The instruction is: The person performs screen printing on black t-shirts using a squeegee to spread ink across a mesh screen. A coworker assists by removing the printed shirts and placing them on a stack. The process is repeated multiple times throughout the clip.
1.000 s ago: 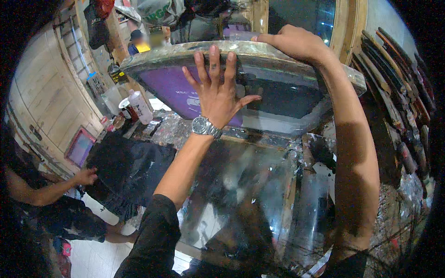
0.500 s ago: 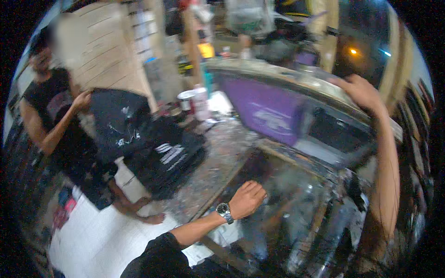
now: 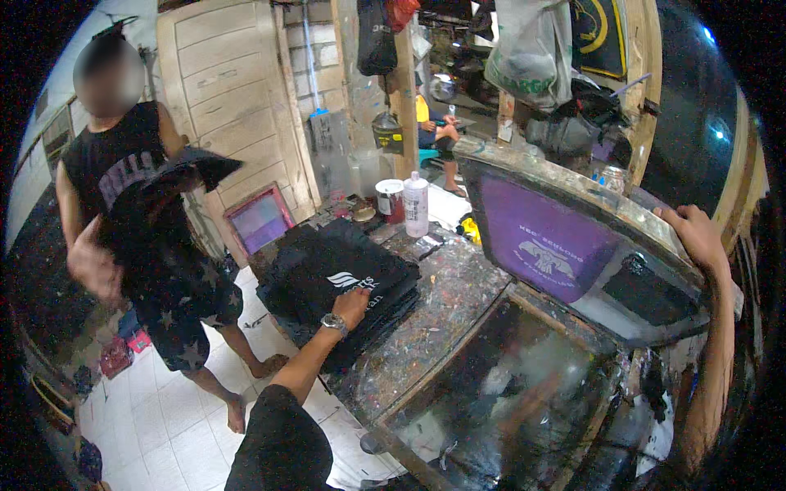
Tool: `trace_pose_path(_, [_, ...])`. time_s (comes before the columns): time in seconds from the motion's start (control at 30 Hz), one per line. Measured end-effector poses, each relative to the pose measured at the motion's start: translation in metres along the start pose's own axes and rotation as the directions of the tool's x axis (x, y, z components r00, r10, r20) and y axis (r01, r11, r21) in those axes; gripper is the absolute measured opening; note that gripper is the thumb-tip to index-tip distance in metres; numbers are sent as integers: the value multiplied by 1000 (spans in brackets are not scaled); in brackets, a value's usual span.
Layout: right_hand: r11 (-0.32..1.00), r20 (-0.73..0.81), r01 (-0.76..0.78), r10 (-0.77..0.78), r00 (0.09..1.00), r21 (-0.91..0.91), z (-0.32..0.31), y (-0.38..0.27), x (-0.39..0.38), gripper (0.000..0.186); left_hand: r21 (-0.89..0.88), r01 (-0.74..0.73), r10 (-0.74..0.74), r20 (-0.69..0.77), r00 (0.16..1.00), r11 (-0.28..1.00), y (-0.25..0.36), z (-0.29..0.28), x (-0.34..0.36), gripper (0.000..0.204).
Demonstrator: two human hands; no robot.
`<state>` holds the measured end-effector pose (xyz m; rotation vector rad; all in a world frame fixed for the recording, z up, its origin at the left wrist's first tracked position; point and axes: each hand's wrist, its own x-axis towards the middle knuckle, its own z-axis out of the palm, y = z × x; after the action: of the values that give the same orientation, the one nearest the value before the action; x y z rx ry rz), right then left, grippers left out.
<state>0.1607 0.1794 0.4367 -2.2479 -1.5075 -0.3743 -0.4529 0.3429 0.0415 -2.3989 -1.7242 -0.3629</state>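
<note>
My left hand [image 3: 350, 309] is on a stack of black T-shirts [image 3: 291, 286], its fingers closed on the top shirt beside a white print. My right hand [image 3: 696, 233] grips the top edge of a raised printing screen [image 3: 495, 217], framed in worn wood, with a purple stencil on its mesh and a dark part at the right. Below the screen lies a stained glass-topped printing bed [image 3: 483, 393] in a wooden surround. The shirt stack rests on the paint-spattered bench [image 3: 430, 331] to the left of that bed.
A co-worker [image 3: 106, 172] stands at left holding black cloth [image 3: 164, 188]. A bottle [image 3: 416, 209] and tub [image 3: 390, 200] stand at the bench's back, near a small pink-framed screen [image 3: 258, 222]. Another person [image 3: 426, 123] sits outside. Bags [image 3: 524, 57] hang above; a white door [image 3: 221, 98] is behind.
My left hand left the screen's face and moved leftward onto the shirt stack. My view turned left. The co-worker raised black cloth, then brought it across the body.
</note>
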Motion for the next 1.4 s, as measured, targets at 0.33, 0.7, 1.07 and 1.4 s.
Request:
trace_pose_path(0.33, [974, 238, 205, -222, 946, 95, -21, 59, 3, 56, -303, -645, 691, 66, 720, 701, 335, -33, -141, 65])
trace_pose_path(0.7, [954, 157, 281, -294, 943, 101, -29, -10, -20, 78, -341, -923, 943, -205, 261, 181, 511, -24, -277, 66])
trace_pose_path(1.07, [947, 128, 291, -308, 943, 135, -24, -5, -15, 70, -551, -394, 563, 174, 808, 736, 336, -49, -197, 62])
trace_pose_path(1.4, [932, 198, 337, -359, 912, 136, -18, -11, -7, 69, -189, -542, 573, 223, 788, 819, 326, -5, -192, 59])
